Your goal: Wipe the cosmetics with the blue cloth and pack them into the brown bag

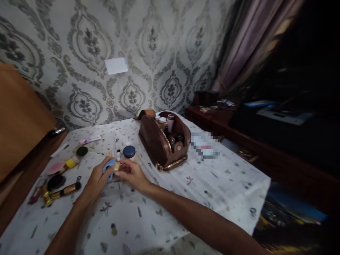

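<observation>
L hand is closed round a light-blue item, exact type unclear. R hand is narrow, thumb + fingers at a small gold-yellow piece right up against the blue one; can't tell if the two are joined. Both hands meet over the near-middle of the tbl, left of the bag.

Just beyond the hands: jar w/ dk-blue lid, and left of it a tiny bottle w/ blk cap.

Brown toiletry bag sits at far middle, unzipped, gold zip showing. Inside: a pale-pink bottle standing up, plus wht-lidded containers & dk items, hard to make out. Pixelated patch just right of bag, contents unreadable.

Left side of tbl, a loose group: wht/purple tube at far end, dk round-topped jar, yellow item, pink round item, blk round item, blk-and-gold tube lying flat, nearer end touching or just beside a gold item.

Wht patterned tablecloth under it all. Wht card on the damask-pattern wall; purplish curtain far right.
</observation>
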